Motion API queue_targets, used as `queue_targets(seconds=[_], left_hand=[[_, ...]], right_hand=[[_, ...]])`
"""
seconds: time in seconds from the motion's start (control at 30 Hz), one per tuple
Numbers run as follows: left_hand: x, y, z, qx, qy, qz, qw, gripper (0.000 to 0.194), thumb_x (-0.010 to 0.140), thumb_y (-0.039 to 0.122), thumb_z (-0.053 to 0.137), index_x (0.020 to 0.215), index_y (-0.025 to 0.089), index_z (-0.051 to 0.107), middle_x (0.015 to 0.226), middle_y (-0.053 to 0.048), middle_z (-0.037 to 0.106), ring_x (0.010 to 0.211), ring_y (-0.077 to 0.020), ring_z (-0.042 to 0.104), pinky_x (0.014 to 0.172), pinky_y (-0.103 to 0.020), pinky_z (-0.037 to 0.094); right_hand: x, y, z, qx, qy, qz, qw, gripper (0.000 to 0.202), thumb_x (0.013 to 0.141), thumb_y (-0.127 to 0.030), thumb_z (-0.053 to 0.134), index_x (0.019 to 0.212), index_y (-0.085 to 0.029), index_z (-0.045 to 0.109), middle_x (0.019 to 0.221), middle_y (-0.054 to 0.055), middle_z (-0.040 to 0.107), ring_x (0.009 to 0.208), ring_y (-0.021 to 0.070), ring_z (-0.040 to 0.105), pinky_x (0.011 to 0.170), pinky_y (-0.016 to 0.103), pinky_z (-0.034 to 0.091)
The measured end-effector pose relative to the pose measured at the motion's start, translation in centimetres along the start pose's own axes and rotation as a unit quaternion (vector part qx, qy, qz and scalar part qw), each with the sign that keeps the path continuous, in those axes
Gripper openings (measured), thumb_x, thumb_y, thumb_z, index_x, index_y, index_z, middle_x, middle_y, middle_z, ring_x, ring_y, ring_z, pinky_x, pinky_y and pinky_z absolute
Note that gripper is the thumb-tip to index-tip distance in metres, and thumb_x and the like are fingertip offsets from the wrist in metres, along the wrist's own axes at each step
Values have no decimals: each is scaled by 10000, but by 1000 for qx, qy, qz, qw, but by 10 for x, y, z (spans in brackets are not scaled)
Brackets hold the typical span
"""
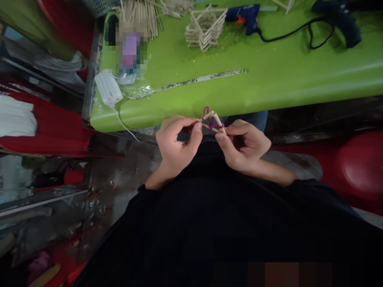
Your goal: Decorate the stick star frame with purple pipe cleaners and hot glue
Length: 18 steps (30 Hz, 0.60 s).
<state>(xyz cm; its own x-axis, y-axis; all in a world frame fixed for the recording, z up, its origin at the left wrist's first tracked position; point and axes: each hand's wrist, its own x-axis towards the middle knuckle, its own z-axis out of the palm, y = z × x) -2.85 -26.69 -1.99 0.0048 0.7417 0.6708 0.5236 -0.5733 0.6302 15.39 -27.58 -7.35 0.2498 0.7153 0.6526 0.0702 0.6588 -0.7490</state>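
Between my two hands, just off the front edge of the green table, is a small triangular frame of wooden sticks (219,121). A purple cord (210,121) is wound about it, with one loop standing up at the top left. My left hand (179,139) pinches the frame's left corner between thumb and forefinger. At the lower right corner, my right hand (243,144) grips the frame in a thumb-and-finger pinch. The fingertips hide both corners, so I cannot tell whether cord ends lie under them.
On the green table (299,75) stand a stacked stick structure (206,30), a blue glue gun (247,18) with a black cable, and a bundle of loose sticks (140,16). A white power strip (108,87) lies at the left edge. A red stool (363,163) is at the right.
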Motion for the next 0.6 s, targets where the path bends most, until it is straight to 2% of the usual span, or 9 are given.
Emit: queue_targets(seconds=[0.17,0.33,0.5,0.6], left_hand=[[-2,-6,5,68,14,58,996,67,1081,279,806,1024,269,841,908,12,881,792,-174,795,834,-383,556],[-3,-12,9,136,29,97,986,129,1048,229,756,932,269,717,773,25,743,741,-191,687,802,-411,455],[0,-18,9,92,28,76,992,103,1015,188,664,957,267,633,844,-1,664,783,-194,611,765,-396,433],[4,-29,7,22,15,26,999,138,1058,242,633,928,261,592,838,-5,602,754,-180,565,713,-393,412]], right_hand=[[-1,6,-2,-68,5,-29,997,206,944,-401,975,912,-270,819,704,3,731,512,138,532,498,324,452],[-1,9,-4,-89,2,-39,995,204,940,-403,981,910,-267,832,688,1,727,493,132,524,479,314,437],[-3,8,-2,-39,19,-11,999,174,953,-372,1001,979,-287,852,737,6,743,589,164,610,560,340,494],[1,5,0,-15,25,16,999,121,998,-335,966,994,-289,854,743,-3,740,592,147,588,550,330,440]])
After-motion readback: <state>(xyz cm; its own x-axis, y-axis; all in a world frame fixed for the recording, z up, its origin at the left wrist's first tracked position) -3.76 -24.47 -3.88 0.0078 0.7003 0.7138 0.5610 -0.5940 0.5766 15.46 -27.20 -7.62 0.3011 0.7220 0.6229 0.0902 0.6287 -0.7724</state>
